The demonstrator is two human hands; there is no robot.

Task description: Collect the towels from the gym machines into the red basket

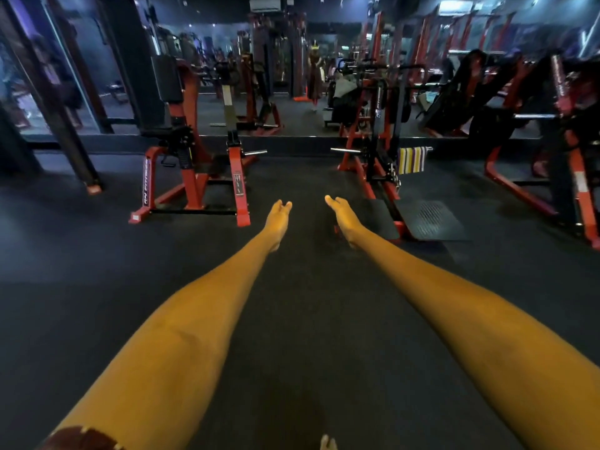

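A striped towel in yellow, white and purple hangs from a metal bar of the red machine right of centre, in front of the mirror wall. Both my arms stretch straight forward over the dark floor. My left hand is empty with its fingers extended and close together. Beside it, my right hand is also empty with fingers extended, well short of the towel and to its lower left. No red basket is in view.
A red and black machine stands left of centre, and another red frame at the far right. A black footplate lies on the floor by the towel's machine. A mirror wall runs behind. Dark rubber floor spreads between the machines.
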